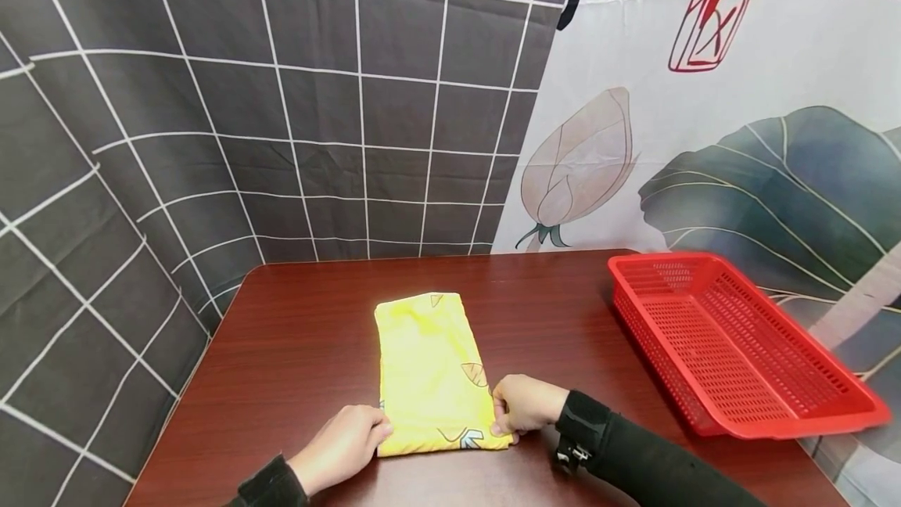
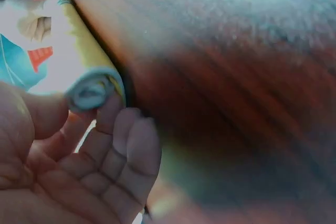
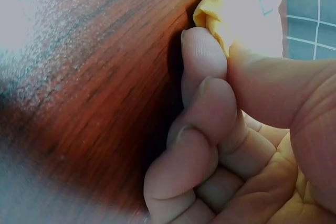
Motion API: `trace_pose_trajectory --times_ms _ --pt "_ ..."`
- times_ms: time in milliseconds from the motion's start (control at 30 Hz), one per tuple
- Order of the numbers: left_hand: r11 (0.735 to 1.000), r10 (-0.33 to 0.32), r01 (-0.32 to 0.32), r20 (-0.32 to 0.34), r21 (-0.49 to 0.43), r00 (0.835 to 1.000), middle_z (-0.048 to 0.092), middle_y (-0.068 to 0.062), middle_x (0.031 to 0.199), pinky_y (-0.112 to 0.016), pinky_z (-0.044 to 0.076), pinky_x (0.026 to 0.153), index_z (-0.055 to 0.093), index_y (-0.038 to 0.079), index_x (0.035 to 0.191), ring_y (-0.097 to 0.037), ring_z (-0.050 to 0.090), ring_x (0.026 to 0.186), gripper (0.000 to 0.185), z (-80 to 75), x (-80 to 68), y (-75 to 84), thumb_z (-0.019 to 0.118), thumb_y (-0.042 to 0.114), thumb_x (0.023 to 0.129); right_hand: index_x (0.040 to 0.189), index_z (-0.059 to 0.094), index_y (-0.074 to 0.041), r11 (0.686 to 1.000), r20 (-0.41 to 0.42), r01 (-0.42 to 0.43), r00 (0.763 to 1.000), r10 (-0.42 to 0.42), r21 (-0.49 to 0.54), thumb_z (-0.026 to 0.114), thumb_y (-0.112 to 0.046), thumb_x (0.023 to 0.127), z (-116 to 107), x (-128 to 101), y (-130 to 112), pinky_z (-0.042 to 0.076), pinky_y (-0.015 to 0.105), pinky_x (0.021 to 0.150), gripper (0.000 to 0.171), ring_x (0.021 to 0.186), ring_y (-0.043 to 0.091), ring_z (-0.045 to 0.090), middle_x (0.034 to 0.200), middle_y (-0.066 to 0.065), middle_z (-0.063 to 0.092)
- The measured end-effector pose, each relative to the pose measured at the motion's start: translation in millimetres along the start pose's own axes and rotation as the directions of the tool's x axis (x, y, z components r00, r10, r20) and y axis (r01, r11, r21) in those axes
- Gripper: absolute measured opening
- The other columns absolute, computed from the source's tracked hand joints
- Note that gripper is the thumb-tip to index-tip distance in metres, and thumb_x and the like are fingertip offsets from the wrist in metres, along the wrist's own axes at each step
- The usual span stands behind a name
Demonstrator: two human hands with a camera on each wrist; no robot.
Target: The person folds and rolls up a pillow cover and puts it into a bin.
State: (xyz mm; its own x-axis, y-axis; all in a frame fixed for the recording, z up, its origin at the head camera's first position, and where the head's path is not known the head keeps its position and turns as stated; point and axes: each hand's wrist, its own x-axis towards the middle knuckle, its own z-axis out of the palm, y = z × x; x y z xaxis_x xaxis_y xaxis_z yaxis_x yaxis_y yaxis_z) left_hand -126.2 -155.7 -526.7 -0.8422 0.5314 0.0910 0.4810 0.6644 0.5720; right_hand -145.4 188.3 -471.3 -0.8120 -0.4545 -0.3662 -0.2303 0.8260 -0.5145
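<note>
A yellow cloth point(image 1: 425, 370) with a cartoon print lies folded into a long rectangle on the table, its near end rolled up. In the left wrist view, the end of the cloth roll point(image 2: 94, 92) shows as a spiral with a pale inner side. My left hand point(image 1: 349, 444) pinches that end between thumb and index finger, the other fingers loosely bent. At the near right corner, my right hand point(image 1: 524, 404) pinches the cloth between thumb and curled index finger. In the right wrist view, a bunched yellow corner point(image 3: 215, 11) sticks out past those fingertips.
A red perforated plastic basket point(image 1: 676, 350) stands on the right side of the brown wooden table point(image 1: 296, 335). Grey checked fabric point(image 1: 310, 100) hangs behind and to the left, beside a white curtain point(image 1: 633, 37) with lotus prints.
</note>
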Motion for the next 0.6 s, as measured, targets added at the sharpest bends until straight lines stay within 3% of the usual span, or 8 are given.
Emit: trace_pose_trajectory --times_ms 133,333,467,600 --pt "0.999 -0.031 0.032 -0.019 0.034 0.999 0.043 0.017 0.066 -0.025 0.035 0.056 0.061 0.024 0.075 0.0 0.04 0.061 0.034 -0.5 -3.1 10.1 0.062 0.03 0.108 0.067 0.062 -0.017 1.0 0.002 0.004 1.0 -0.004 0.023 0.087 -0.02 0.09 0.7 0.1 0.6 0.037 0.02 0.053 0.034 0.051 0.007 0.051 0.052 -0.008 0.061" --pt "0.992 -0.13 0.13 0.012 -0.01 0.991 0.053 0.018 0.07 -0.024 0.038 0.058 0.062 0.03 0.073 0.001 0.044 0.061 0.034 -14.3 -11.5 36.0 0.073 0.05 0.098 0.067 0.063 -0.017 1.0 0.001 0.009 1.0 -0.009 0.023 0.087 -0.02 0.089 0.6 -0.4 1.0 0.036 0.02 0.054 0.033 0.052 0.007 0.05 0.052 -0.008 0.061" --pt "0.989 -0.147 0.146 0.012 0.033 0.989 0.054 0.017 0.07 -0.024 0.039 0.059 0.061 0.03 0.072 0.001 0.044 0.061 0.034 -17.7 -10.4 43.2 0.075 0.048 0.097 0.067 0.063 -0.017 1.0 -0.005 0.009 1.0 -0.008 0.016 0.087 -0.02 0.089 0.3 -0.8 1.8 0.037 0.02 0.054 0.033 0.051 0.007 0.051 0.052 -0.008 0.062" --pt "0.972 -0.226 0.225 0.014 0.067 0.974 0.052 0.013 0.065 -0.027 0.038 0.057 0.056 0.026 0.068 -0.005 0.045 0.058 0.039 -17.0 -4.3 48.0 0.075 0.045 0.096 0.067 0.063 -0.017 1.0 -0.007 0.016 1.0 -0.016 0.015 0.087 -0.021 0.089 -0.3 -1.3 1.4 0.037 0.02 0.056 0.033 0.052 0.007 0.051 0.053 -0.007 0.063"
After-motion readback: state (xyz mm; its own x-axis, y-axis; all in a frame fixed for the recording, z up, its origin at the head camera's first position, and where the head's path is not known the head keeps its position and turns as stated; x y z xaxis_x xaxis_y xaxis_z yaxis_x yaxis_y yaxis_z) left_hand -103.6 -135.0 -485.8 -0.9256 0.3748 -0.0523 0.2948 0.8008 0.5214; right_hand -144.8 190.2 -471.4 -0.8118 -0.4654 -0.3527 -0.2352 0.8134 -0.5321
